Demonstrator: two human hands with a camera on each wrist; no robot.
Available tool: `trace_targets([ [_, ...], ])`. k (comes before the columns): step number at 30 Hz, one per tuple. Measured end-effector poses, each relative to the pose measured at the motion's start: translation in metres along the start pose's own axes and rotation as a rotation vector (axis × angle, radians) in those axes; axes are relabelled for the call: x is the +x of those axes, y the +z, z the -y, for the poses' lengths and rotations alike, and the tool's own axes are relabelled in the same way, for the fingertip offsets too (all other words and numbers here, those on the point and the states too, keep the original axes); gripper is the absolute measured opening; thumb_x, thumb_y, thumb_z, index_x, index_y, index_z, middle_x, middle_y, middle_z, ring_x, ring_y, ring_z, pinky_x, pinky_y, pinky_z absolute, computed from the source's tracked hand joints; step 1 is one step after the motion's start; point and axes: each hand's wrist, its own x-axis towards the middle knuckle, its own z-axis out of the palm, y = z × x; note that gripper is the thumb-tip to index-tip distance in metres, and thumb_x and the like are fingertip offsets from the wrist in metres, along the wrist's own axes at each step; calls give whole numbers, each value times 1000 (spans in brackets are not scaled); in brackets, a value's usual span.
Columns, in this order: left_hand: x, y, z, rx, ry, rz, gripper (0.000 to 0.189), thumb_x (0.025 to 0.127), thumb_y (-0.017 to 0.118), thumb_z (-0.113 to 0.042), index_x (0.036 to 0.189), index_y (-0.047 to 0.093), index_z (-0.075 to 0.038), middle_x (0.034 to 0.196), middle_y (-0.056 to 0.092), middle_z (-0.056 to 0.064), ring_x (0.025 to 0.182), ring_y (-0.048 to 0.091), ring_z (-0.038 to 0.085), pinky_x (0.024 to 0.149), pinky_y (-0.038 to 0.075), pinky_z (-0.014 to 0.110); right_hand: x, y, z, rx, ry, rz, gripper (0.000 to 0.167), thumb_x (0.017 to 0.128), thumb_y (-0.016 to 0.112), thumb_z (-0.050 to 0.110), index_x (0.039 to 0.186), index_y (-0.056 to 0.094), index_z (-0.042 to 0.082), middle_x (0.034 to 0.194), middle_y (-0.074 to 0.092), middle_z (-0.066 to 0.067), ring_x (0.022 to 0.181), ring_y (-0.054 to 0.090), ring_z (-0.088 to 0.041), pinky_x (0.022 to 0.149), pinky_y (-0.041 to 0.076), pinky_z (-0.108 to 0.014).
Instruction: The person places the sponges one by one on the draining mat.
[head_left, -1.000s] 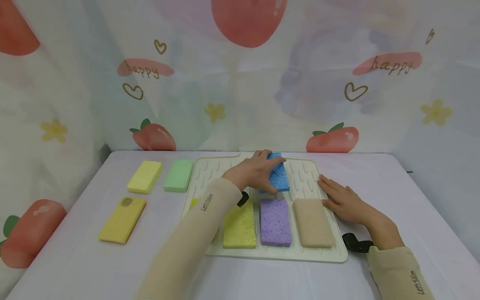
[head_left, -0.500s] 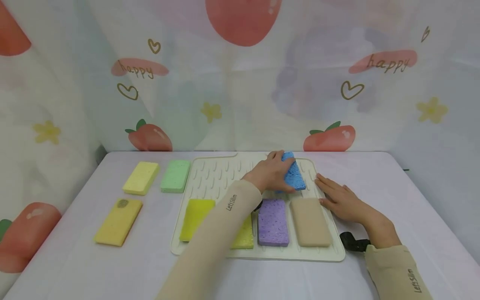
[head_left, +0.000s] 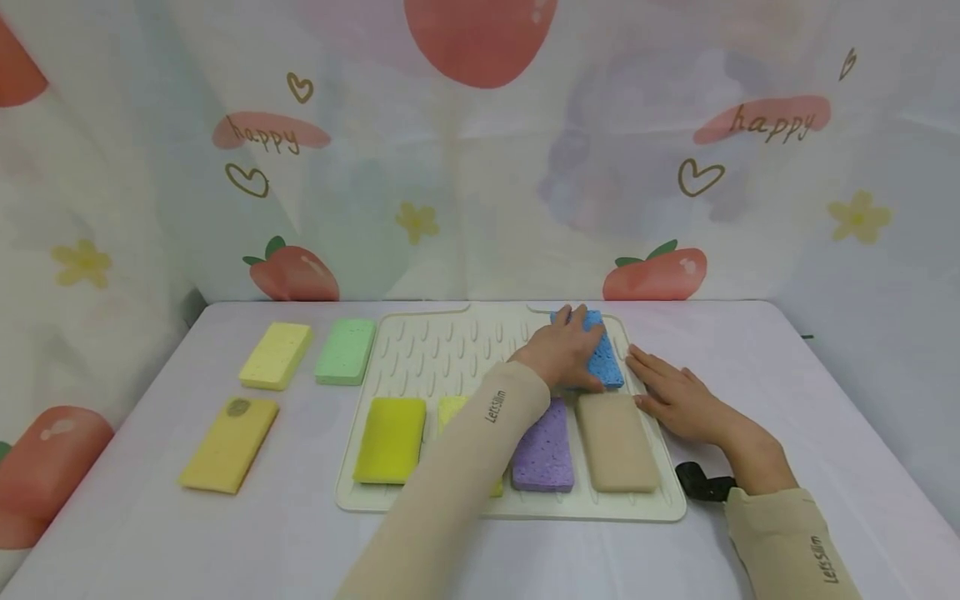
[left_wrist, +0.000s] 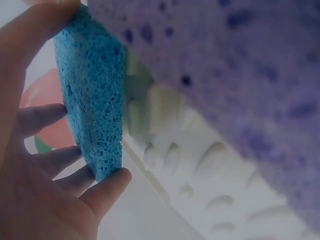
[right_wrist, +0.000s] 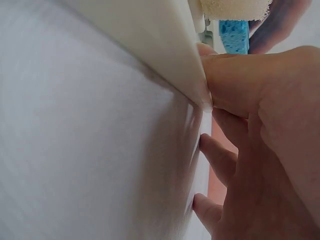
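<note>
At the back right of the cream drying mat (head_left: 408, 358), my left hand (head_left: 558, 352) holds a blue sponge (head_left: 606, 365). In the left wrist view the thumb and little finger clasp opposite ends of the blue sponge (left_wrist: 92, 95), and other fingers lie along its broad face. My right hand (head_left: 678, 400) has its fingers extended and rests at the mat's right edge. Its thumb touches that rim in the right wrist view. In front of the left hand lie a purple sponge (head_left: 543, 454) and a beige sponge (head_left: 618, 446). The left sleeve partly covers the purple one.
On the mat's front row are a bright yellow sponge (head_left: 390, 440) and another yellow sponge (head_left: 450, 408), mostly hidden by the left forearm. Left of the mat lie a green sponge (head_left: 345, 352), a pale yellow sponge (head_left: 276, 357) and a darker yellow sponge (head_left: 228, 446).
My left hand has carried the blue sponge rightward across the back of the mat, and the sponge now lies lower. The bright yellow sponge has come into view. My right hand stays at the rim.
</note>
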Motion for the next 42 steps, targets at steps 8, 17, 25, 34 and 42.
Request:
trace_targets([
  [8, -1, 1, -4, -12, -24, 65, 83, 88, 62, -65, 153, 36, -22, 164, 22, 10, 153, 20, 29, 112, 43, 36, 2, -1, 5, 9, 0, -1, 63, 99, 58, 21, 151, 33, -6, 159, 26, -26, 143, 26, -50, 104, 17, -78],
  [17, -4, 1, -2, -93, -33, 131, 83, 90, 57, -65, 158, 28, -26, 167, 16, 6, 155, 14, 23, 115, 40, 36, 3, 0, 5, -3, 13, 7, 65, 99, 58, 22, 152, 31, -5, 160, 25, -25, 144, 25, -50, 105, 16, -78],
  [25, -4, 1, -3, -111, 7, 144, 82, 92, 56, -61, 158, 27, -22, 166, 17, 6, 155, 15, 23, 119, 34, 34, 1, 1, 2, 0, 22, 12, 65, 100, 57, 24, 152, 31, -5, 161, 23, -25, 144, 24, -49, 105, 15, -78],
  [34, -3, 0, -6, -83, 35, 86, 65, 94, 60, -53, 146, 48, -17, 158, 36, 6, 150, 29, 24, 117, 37, 31, 0, 0, 3, 12, 20, 6, 65, 100, 58, 23, 152, 31, -5, 161, 24, -25, 145, 24, -49, 106, 14, -78],
  [42, -4, 0, -6, -84, 43, 91, 60, 96, 57, -51, 146, 49, -17, 157, 38, 5, 150, 30, 22, 118, 34, 30, 1, 1, 2, 4, 22, 3, 64, 100, 57, 23, 152, 32, -5, 160, 25, -25, 144, 25, -49, 106, 15, -78],
])
